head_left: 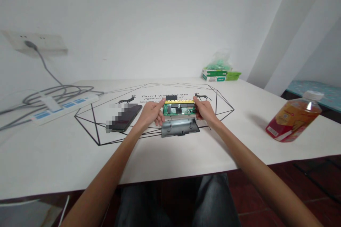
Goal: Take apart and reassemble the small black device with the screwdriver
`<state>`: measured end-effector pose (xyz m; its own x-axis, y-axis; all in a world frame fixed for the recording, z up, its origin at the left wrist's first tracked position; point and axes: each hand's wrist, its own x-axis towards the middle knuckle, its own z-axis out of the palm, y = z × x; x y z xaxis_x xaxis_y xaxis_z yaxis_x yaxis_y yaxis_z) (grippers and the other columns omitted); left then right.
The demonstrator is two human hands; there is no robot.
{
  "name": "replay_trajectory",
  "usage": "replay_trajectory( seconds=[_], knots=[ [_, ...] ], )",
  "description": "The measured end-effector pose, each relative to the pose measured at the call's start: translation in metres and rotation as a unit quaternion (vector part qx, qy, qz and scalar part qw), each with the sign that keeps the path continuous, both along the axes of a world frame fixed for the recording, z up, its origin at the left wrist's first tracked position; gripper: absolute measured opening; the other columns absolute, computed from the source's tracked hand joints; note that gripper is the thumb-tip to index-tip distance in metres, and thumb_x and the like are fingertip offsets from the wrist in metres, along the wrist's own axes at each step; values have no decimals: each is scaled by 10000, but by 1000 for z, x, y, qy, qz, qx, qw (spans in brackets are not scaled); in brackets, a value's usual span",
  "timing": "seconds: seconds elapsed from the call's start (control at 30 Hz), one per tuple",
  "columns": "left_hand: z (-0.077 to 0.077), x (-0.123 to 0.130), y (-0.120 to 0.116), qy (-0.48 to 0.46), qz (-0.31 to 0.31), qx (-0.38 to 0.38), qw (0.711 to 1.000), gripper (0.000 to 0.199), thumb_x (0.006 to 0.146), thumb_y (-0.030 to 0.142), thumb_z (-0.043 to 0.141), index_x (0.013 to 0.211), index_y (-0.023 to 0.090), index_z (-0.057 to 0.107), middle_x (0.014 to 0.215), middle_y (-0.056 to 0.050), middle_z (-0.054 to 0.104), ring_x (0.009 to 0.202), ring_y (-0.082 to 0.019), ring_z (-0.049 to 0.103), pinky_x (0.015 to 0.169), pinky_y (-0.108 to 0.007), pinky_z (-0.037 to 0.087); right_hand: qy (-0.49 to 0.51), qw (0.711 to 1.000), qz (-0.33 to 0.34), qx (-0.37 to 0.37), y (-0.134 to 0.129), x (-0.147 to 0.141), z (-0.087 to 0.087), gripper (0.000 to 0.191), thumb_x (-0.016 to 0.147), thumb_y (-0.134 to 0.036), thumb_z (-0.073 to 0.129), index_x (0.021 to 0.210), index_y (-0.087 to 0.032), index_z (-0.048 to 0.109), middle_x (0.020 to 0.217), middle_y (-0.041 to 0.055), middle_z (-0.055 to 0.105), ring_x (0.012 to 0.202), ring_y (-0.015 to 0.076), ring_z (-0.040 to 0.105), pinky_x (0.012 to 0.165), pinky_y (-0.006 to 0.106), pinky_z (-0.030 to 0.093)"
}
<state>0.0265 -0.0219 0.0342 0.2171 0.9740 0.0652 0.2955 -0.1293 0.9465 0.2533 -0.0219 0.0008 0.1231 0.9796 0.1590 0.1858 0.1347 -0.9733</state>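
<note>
Between my two hands is a green circuit board (176,110) with a yellow strip along its far edge and dark components on its face. My left hand (154,111) grips its left end, thumb on top. At the right end, my right hand (204,110) closes on it the same way. Just below the board, nearer to me, a grey plastic casing half (180,128) lies with its hollow side up. A small black piece (171,97) shows right behind the yellow strip; whether it is attached, I cannot tell.
Left of my hands lies a black phone (128,117). A white power strip (66,108) and coiled grey cables (53,94) occupy the table's left side. On the right stands a drink bottle (294,117). Green and white boxes (214,74) sit against the back wall.
</note>
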Motion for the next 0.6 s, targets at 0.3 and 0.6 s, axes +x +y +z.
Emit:
replay_trajectory(
  seconds=[0.3, 0.6],
  knots=[
    [7, 5, -11, -23, 0, 43, 999, 572, 772, 654, 566, 494, 167, 459, 428, -67, 596, 298, -124, 512, 295, -209, 338, -3, 999, 23, -48, 1, 1, 4, 578, 817, -678, 487, 539, -172, 498, 361, 2, 495, 279, 76, 400, 290, 190, 265],
    [6, 4, -8, -20, -19, 64, 998, 562, 775, 637, 576, 490, 161, 480, 410, -50, 588, 283, -116, 500, 293, -196, 327, 20, 998, 28, -56, 1, 2, 8, 556, 809, -650, 531, 557, -154, 541, 367, 11, 521, 270, 66, 384, 282, 185, 259]
  ],
)
